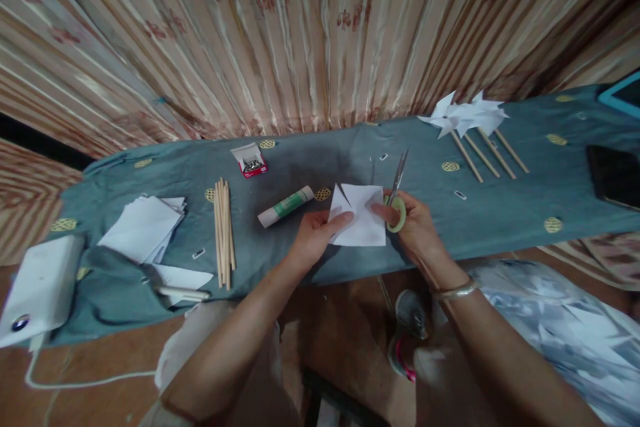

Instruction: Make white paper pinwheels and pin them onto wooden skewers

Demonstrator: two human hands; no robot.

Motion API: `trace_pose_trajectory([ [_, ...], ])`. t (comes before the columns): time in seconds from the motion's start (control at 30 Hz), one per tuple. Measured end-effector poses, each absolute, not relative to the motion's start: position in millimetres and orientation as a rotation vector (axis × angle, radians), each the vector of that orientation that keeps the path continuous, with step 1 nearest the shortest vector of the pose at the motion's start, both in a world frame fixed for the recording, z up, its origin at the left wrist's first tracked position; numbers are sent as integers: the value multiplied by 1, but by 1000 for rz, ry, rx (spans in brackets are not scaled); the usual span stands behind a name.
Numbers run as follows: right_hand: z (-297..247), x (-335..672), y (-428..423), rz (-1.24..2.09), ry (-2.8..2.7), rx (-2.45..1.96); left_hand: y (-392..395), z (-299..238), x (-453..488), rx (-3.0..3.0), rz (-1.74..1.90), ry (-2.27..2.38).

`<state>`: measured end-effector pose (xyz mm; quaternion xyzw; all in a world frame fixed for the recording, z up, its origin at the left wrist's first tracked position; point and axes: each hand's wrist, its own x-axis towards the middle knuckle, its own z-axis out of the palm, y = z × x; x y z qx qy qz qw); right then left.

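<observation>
A square of white paper [361,230] with a slit cut in from its upper left corner is held between both hands above the table. My left hand [320,232] pinches its left side, thumb on top. My right hand [411,221] has its thumb on the paper's right side and also holds scissors [397,203] with pale green handles, blades pointing up and away. Just left of the paper lies a glue stick [286,206] with a green label. Fingers under the paper are hidden.
On the cloth-covered table [345,153] are wooden sticks [224,233], an open red box of small metal pieces [251,161], a stack of white paper [143,227], finished paper pinwheels [467,117], a dark phone [615,175] and a white device [43,287] with a cable. A curtain [300,33] hangs behind.
</observation>
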<state>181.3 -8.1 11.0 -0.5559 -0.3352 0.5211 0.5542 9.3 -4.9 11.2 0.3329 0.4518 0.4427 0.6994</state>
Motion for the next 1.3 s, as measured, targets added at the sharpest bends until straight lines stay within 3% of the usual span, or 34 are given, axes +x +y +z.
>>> trace_pose_trajectory([
  [0.27,12,176,-2,1156,-682,-1225,-15,9,24,746,954,936],
  [0.6,21,160,-12,1186,-902,-1320,-4,11,15,521,1170,1001],
  [1.0,26,172,-40,1691,-1417,-1192,19,24,-8,506,1341,978],
  [1.3,23,173,-41,1793,-1412,-1174,16,28,-4,519,1296,1001],
])
